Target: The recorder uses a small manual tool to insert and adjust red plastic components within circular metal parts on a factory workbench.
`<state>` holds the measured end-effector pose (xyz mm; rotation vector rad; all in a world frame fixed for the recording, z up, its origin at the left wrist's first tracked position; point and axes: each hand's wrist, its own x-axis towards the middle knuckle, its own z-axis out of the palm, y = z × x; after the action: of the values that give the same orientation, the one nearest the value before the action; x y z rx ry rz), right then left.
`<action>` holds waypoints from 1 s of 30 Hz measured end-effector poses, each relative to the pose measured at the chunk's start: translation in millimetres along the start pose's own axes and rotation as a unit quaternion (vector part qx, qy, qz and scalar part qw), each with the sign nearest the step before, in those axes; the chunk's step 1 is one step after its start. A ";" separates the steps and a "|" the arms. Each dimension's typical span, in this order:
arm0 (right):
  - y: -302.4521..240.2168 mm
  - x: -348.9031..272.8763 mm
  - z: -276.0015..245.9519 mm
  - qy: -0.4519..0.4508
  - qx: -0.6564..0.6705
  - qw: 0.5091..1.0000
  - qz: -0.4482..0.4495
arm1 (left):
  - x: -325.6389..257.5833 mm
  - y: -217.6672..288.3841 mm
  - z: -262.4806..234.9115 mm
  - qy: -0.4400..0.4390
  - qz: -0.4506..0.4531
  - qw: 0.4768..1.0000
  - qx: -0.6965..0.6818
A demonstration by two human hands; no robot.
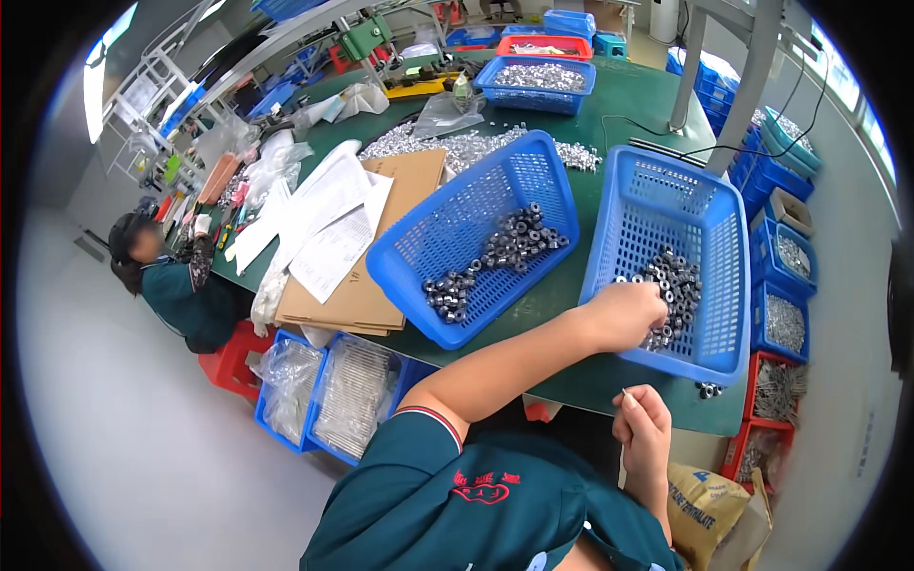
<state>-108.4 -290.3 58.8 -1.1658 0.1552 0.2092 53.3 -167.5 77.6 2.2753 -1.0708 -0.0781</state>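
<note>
My left hand point(628, 312) reaches into the right blue basket point(666, 205) and rests on a pile of small dark metal rings point(678, 281), fingers curled down onto them. Close to my body, my right hand point(644, 419) pinches a thin metal rod point(625, 392) that points upward, just off the green table's point(619, 95) front edge. A second blue basket point(447, 228) stands tilted to the left, holding more of the same rings point(514, 243). A few loose rings point(706, 388) lie on the table by the right basket's front corner.
Flat cardboard point(367, 285) and paper sheets point(328, 238) lie left of the baskets. A heap of silvery parts point(457, 147) and further crates point(538, 81) sit behind. Blue and red bins point(785, 314) line the floor at right. Another person point(176, 285) sits at the table's left end.
</note>
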 end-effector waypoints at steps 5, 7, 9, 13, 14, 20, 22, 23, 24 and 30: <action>2.7 0.4 -7.1 0.005 0.000 1.000 0.001 | -45.8 -26.9 -45.6 0.342 -0.115 0.932 0.025; 4.9 1.2 -7.0 0.008 -0.003 1.000 0.017 | -71.6 -69.0 -49.8 0.336 -0.207 0.917 0.056; 7.9 2.1 -3.7 0.009 -0.006 0.999 0.034 | -94.8 -90.7 -49.1 0.310 -0.260 0.914 0.036; 10.7 6.0 6.7 -0.018 -0.024 0.998 0.059 | -106.9 -108.4 -33.5 0.200 -0.280 0.935 0.087; 11.0 5.8 8.8 -0.023 -0.022 0.998 0.058 | -108.6 -112.4 -27.9 0.198 -0.279 0.936 0.086; 9.4 2.0 8.9 -0.011 -0.025 0.998 0.058 | -110.0 -105.8 -18.3 0.219 -0.228 0.932 0.178; 11.5 1.1 9.1 -0.008 -0.023 0.998 0.064 | -117.6 -102.9 -16.5 0.222 -0.283 0.929 0.081; 12.7 2.0 9.5 -0.013 -0.022 0.998 0.065 | -121.1 -105.4 -12.0 0.235 -0.291 0.925 0.069; 13.1 2.6 10.3 -0.018 -0.022 0.997 0.066 | -122.9 -105.8 -8.3 0.231 -0.291 0.926 0.067; 11.7 5.4 17.9 -0.044 -0.030 0.997 0.062 | -132.5 -103.4 3.1 0.343 -0.155 0.906 0.193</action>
<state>-105.8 -268.9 54.1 -1.2055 0.1443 0.3754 33.7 -24.4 -8.5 2.4867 -0.3660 0.8143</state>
